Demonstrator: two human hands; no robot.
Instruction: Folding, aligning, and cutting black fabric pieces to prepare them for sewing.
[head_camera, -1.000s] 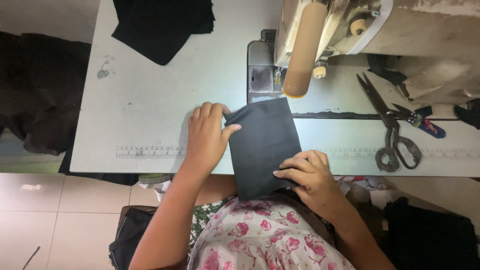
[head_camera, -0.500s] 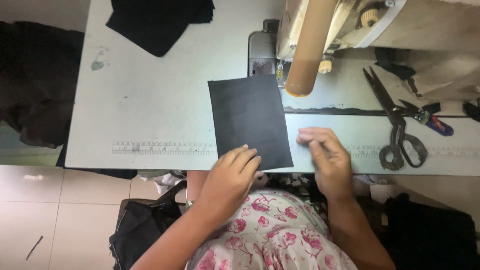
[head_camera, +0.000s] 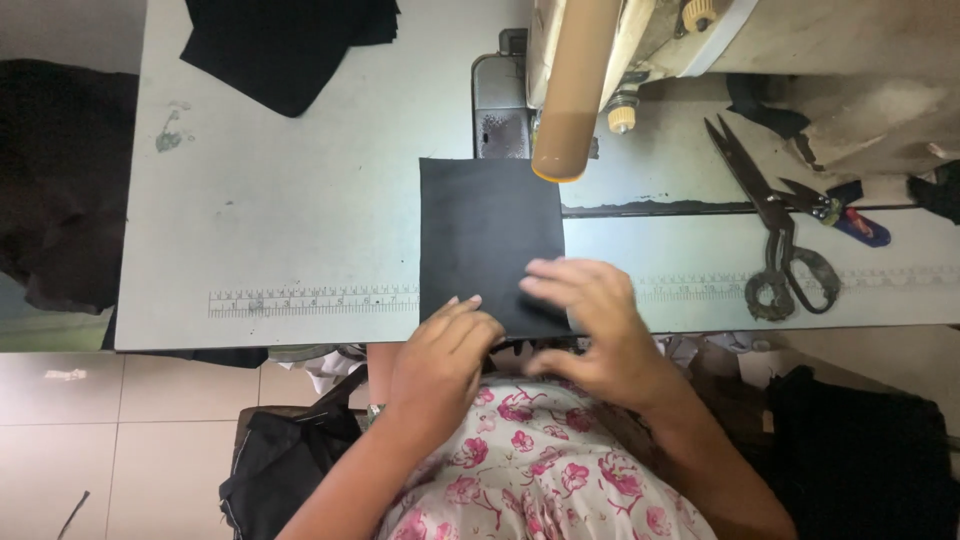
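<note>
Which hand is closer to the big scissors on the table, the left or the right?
Right. The right hand rests on the black fabric piece, with the scissors off to its right. The left hand lies farther away, at the fabric's near left corner.

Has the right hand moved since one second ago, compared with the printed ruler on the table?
Yes. The right hand went from below the printed ruler up onto the black fabric piece.

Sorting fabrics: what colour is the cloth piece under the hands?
Black, plain; the cloth piece shows best in the head view.
</note>
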